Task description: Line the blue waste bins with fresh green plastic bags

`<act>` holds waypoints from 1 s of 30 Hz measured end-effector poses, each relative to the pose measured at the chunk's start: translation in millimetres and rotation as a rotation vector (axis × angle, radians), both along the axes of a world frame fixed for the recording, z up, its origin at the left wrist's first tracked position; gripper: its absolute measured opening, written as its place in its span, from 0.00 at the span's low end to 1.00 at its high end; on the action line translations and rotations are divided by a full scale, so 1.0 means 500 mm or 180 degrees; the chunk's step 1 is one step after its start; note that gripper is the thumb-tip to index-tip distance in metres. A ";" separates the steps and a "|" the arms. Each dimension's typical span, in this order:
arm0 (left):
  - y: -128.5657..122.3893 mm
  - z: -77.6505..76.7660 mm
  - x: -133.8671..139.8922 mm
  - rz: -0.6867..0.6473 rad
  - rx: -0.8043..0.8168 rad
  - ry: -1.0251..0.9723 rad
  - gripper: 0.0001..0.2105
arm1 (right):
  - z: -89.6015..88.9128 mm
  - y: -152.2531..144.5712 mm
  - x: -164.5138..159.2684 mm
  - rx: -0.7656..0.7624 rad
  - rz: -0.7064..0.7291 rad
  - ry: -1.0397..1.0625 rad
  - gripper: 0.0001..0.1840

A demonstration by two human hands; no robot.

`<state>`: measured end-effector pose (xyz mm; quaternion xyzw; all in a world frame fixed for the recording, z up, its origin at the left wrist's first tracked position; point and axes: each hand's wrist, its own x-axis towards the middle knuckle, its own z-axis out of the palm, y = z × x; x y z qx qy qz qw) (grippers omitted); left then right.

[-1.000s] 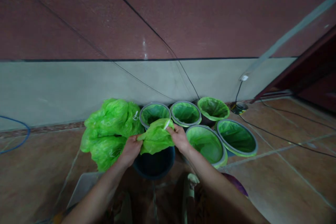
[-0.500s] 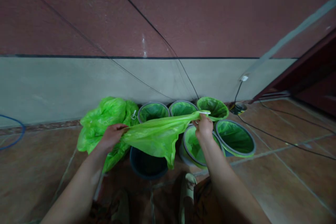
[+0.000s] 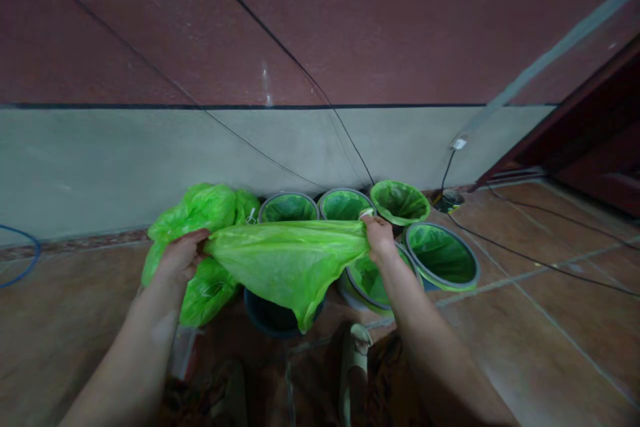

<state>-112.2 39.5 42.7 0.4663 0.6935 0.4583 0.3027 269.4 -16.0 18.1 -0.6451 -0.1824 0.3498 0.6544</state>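
Note:
A green plastic bag (image 3: 285,260) is stretched sideways between my two hands, its lower edge hanging loose. My left hand (image 3: 185,253) pinches its left end, in front of a heap of green bags (image 3: 200,210). My right hand (image 3: 379,235) grips the other end near a small white piece at the edge. Beneath the bag stands a dark bin (image 3: 273,323), partly covered from view; I see no liner in it. Just behind and below my right hand is a bin with a grey rim and a green liner (image 3: 373,280).
More bins with green liners stand by the wall: a left one (image 3: 289,203), a middle one (image 3: 345,202), a right one (image 3: 400,200) and one in front (image 3: 443,255). Black cables (image 3: 545,267) cross the tiles at right. A blue hose (image 3: 35,253) lies at far left.
My left hand has moved left and my right hand slightly left. The bag is now pulled wider and more level, its loose edge hanging lower over the dark bin.

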 end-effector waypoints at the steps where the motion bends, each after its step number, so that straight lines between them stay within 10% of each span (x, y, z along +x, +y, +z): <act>1: -0.001 -0.003 0.012 0.0317 0.0071 -0.0029 0.09 | 0.000 -0.001 -0.017 -0.0104 0.0138 0.0273 0.09; 4: -0.040 0.000 0.079 0.0335 0.0732 0.0167 0.16 | -0.002 0.000 -0.069 -0.0256 0.0555 0.0928 0.08; 9: -0.176 -0.026 0.235 -0.1881 0.0732 0.0907 0.15 | 0.004 0.007 -0.132 -0.0324 0.0860 0.1703 0.10; 12: -0.218 -0.069 0.294 -0.2402 0.0330 0.0748 0.17 | 0.010 0.006 -0.164 -0.0199 0.1232 0.1704 0.11; 24: -0.175 -0.114 0.307 -0.2002 0.0179 -0.0407 0.07 | 0.038 -0.013 -0.198 0.0639 0.1710 0.1785 0.10; 30: -0.137 -0.082 0.264 -0.1321 0.0336 -0.0896 0.05 | 0.034 -0.012 -0.148 0.0200 0.1508 0.0068 0.22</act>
